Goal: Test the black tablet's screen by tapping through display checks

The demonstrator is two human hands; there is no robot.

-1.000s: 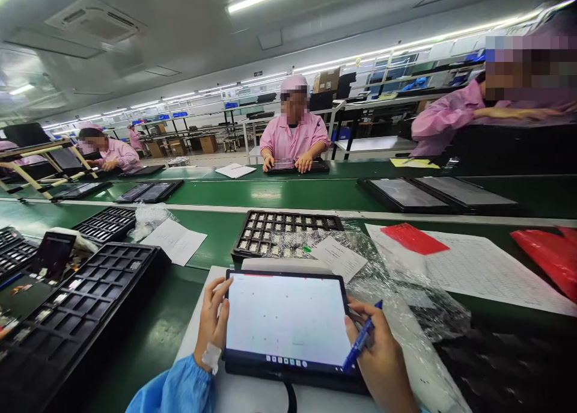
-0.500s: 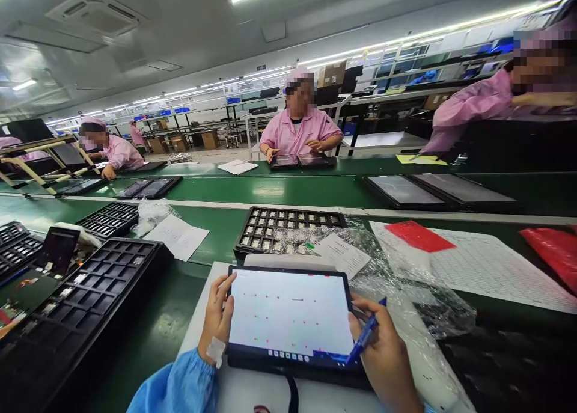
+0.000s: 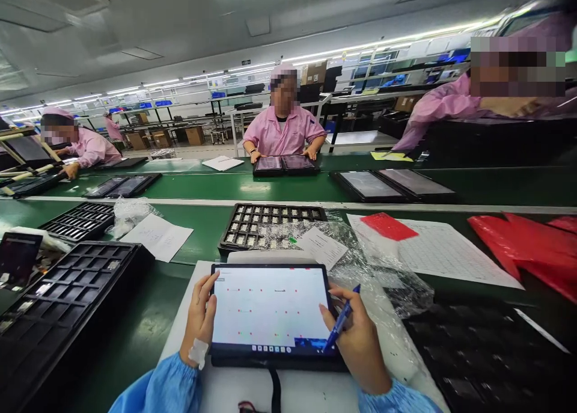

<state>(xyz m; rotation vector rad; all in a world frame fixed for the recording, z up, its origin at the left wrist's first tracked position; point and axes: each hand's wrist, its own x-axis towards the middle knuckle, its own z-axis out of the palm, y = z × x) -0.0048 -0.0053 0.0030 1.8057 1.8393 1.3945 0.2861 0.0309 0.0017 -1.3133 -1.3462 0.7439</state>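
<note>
Head view: our left hand (image 3: 199, 318) grips the left edge of the tablet (image 3: 269, 309), which lies lit on a white pad (image 3: 306, 395) on the green bench (image 3: 148, 329), while our right hand (image 3: 356, 341) pinches a blue pen (image 3: 341, 324) at its right edge, parts tray (image 3: 270, 225) beyond.

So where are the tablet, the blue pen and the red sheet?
tablet (image 3: 269, 308): head view, middle of its lit screen.
blue pen (image 3: 339, 325): head view, barrel held in the right hand.
red sheet (image 3: 387, 226): head view, middle of the sheet on the printed paper.
</note>
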